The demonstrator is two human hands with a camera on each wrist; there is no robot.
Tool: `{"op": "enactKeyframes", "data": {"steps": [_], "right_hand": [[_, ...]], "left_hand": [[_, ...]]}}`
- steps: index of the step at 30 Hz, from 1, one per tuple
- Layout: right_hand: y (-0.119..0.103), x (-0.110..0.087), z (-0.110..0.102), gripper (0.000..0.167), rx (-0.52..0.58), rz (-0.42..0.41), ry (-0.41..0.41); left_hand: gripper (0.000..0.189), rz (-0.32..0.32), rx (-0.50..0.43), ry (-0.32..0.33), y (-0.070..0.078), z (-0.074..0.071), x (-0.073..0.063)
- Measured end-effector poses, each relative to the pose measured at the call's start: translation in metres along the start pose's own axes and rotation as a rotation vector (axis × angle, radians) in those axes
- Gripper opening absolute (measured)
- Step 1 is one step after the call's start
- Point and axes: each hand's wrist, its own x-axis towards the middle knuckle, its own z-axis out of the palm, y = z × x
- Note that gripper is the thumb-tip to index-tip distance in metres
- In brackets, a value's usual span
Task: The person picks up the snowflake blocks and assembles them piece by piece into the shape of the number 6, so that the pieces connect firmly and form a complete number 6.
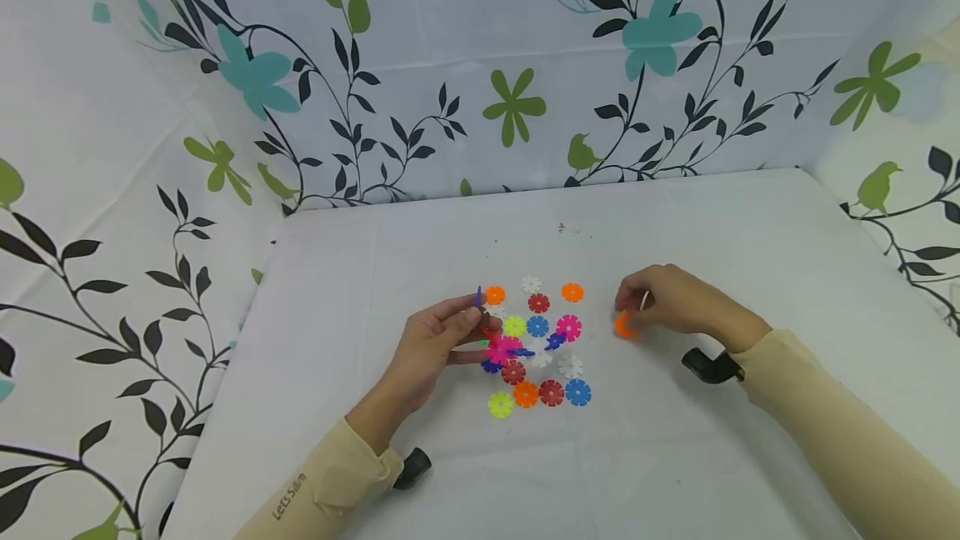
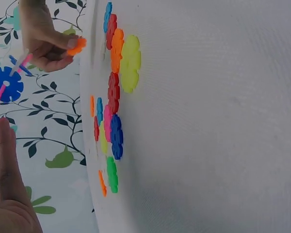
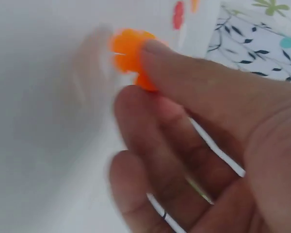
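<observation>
Head cam: left hand (image 1: 435,342) pinches a joined cluster (image 1: 501,350) above loose discs (image 1: 551,392) on the table (image 1: 637,457); right hand (image 1: 671,298) pinches an orange disc (image 1: 623,326), off to their right. Left wrist: cluster's got a blue disc (image 2: 13,92). Right wrist: orange disc pokes past the thumb (image 3: 172,68).

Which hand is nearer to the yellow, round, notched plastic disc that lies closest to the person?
The left hand. It is beyond and to the left of the yellow disc; the right hand is farther away, beyond and to its right.
</observation>
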Motion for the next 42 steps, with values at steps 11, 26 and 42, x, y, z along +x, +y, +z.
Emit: {"op": "enactKeyframes", "data": {"steps": [11,26,42], "right_hand": [[-0.059,0.016,0.004,0.017,0.390,-0.111,0.192],[-0.108,0.022,0.025,0.009,0.549,-0.297,0.181],[-0.113,0.018,0.035,0.009,0.411,-0.337,0.297]], "left_hand": [[0.040,0.042,0.052,-0.051,0.001,0.004,-0.001],[0.040,0.099,0.089,-0.077,0.005,0.010,-0.005],[0.039,0.103,0.158,-0.072,0.008,0.012,-0.006]]}}
